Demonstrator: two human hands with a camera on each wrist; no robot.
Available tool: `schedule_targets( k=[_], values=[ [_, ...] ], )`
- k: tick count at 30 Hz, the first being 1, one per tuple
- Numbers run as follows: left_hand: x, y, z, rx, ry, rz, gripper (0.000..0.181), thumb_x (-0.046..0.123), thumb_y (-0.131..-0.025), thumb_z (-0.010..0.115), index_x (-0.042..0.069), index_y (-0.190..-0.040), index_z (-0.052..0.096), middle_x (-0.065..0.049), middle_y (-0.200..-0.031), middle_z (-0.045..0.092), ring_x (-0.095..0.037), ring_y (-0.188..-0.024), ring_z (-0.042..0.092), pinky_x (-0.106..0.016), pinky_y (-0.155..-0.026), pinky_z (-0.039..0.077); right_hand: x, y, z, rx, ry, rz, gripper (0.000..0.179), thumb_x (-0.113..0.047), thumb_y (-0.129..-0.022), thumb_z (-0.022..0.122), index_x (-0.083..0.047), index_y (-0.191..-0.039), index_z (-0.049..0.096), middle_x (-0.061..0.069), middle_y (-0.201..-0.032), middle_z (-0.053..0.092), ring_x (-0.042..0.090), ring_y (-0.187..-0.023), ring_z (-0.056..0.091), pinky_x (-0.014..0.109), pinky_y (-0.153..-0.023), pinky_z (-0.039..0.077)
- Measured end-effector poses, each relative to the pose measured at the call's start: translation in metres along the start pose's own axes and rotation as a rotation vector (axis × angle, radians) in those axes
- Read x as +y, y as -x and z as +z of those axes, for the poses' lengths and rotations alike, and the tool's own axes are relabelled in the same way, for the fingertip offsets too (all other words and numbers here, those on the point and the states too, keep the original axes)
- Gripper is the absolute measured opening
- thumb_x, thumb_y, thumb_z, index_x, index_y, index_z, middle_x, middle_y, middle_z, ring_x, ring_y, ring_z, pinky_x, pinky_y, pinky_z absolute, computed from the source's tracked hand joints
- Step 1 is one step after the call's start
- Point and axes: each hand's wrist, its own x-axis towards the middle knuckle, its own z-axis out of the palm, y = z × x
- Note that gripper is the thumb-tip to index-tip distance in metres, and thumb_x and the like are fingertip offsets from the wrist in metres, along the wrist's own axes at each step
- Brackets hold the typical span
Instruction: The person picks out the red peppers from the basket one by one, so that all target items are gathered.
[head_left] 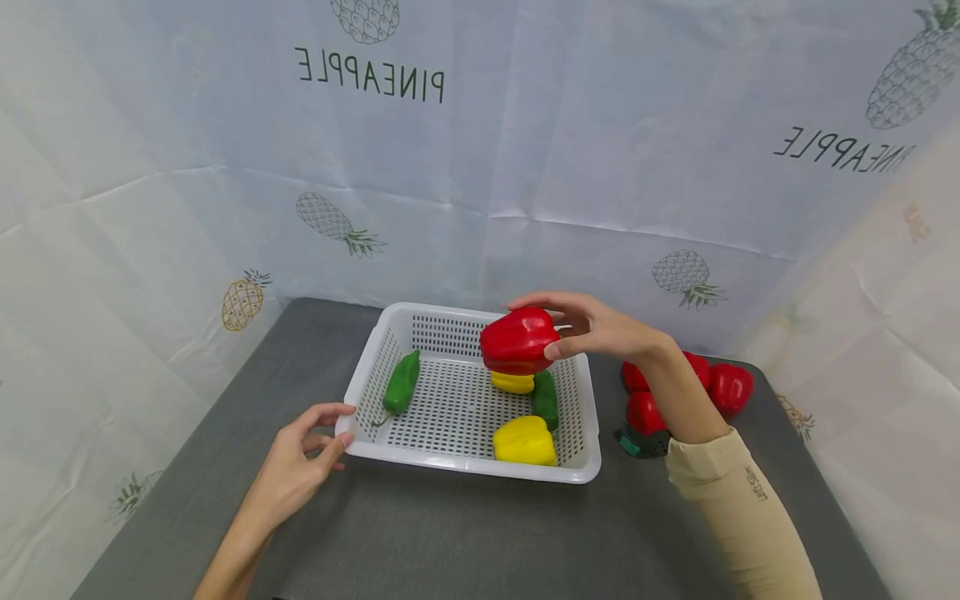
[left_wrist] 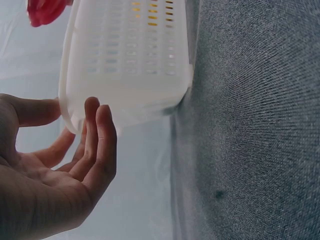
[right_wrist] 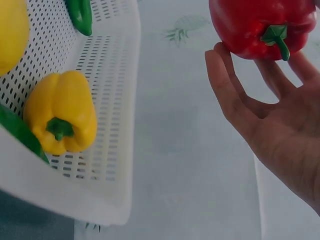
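Observation:
Over the right half of a white plastic basket (head_left: 468, 467), my right hand (head_left: 592, 329) holds a red bell pepper (head_left: 519, 340) by its stem end. The right wrist view shows its green stem (right_wrist: 276, 40) facing the palm side. At the basket's near left corner, my left hand (head_left: 300, 458) pinches the rim (left_wrist: 64, 95) between thumb and fingers. Inside the basket, a long green pepper (head_left: 402, 383) lies at the left. Two yellow bell peppers (head_left: 525, 442) and another green pepper (head_left: 545, 400) lie at the right; the held pepper partly covers the farther yellow one.
Several red bell peppers (head_left: 729, 389) sit at the table's right, partly behind my right forearm. Under them shows part of a dark container (head_left: 656, 446) with a teal patch. A white pineapple-print cloth (head_left: 465, 167) hangs behind the grey table (head_left: 465, 533).

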Motion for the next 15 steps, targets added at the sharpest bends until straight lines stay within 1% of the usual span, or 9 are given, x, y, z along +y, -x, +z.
schedule_targets(
  k=[4,7,11,15],
  values=[
    [0.000,0.000,0.000,0.003,-0.004,0.000,0.040,0.005,-0.102,0.074,0.002,-0.141,0.064,-0.026,-0.130,0.063,-0.018,-0.088,0.078,-0.034,-0.071,0.068,0.001,0.017,-0.003,0.065,0.002,0.012,0.073,-0.008,-0.088,0.076,-0.012,-0.157,0.051,0.007,-0.153,0.059,0.036,-0.128,0.066,0.046,-0.098,0.068],
    [0.001,0.000,0.000,0.005,-0.005,-0.001,0.040,0.005,-0.102,0.074,0.002,-0.140,0.064,-0.026,-0.129,0.063,-0.018,-0.088,0.078,-0.035,-0.071,0.068,0.003,0.028,-0.005,0.100,0.008,0.004,0.071,-0.007,-0.088,0.075,-0.011,-0.155,0.052,0.004,-0.150,0.060,0.033,-0.128,0.066,0.044,-0.096,0.068],
    [0.001,0.000,0.000,0.002,-0.004,-0.001,0.040,0.005,-0.102,0.074,0.002,-0.141,0.064,-0.026,-0.130,0.063,-0.018,-0.088,0.078,-0.035,-0.071,0.068,0.004,0.042,-0.007,0.128,0.014,-0.018,0.070,-0.005,-0.089,0.075,-0.011,-0.155,0.051,0.001,-0.149,0.060,0.027,-0.129,0.065,0.044,-0.094,0.069],
    [0.000,0.000,0.000,0.000,-0.001,-0.007,0.040,0.005,-0.102,0.074,0.003,-0.140,0.064,-0.026,-0.130,0.063,-0.019,-0.088,0.078,-0.035,-0.071,0.068,0.003,0.056,-0.006,0.142,0.001,-0.049,0.071,-0.002,-0.089,0.074,-0.010,-0.155,0.048,0.003,-0.151,0.059,0.026,-0.129,0.064,0.045,-0.093,0.069]
  ],
)
